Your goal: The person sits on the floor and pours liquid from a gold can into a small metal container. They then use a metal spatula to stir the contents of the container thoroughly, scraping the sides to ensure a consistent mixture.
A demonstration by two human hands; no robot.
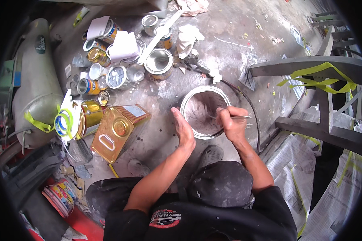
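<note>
A round open can [184,101] with a pale rim stands on the floor in front of me. Inside it is a pinkish-grey paste-like substance [203,106], which also coats the inner wall. My right hand [232,123] is over the can's right edge, closed round a thin metal-looking tool [242,117]. One end of that tool sticks out to the right of my fist. A thin length seems to reach down into the can, but its kind is hard to make out. To the left of the can, my left hand [185,130] is open and holds nothing, its fingers stretched out beside the rim.
A gold rectangular tin [113,146] lies left of my left arm. Several paint cans and cups, one an open silver can [159,62], crowd the floor beyond it. A dark hose [251,110] curves right of the can. Grey frame pieces [309,66] and newspaper [283,170] lie farther right.
</note>
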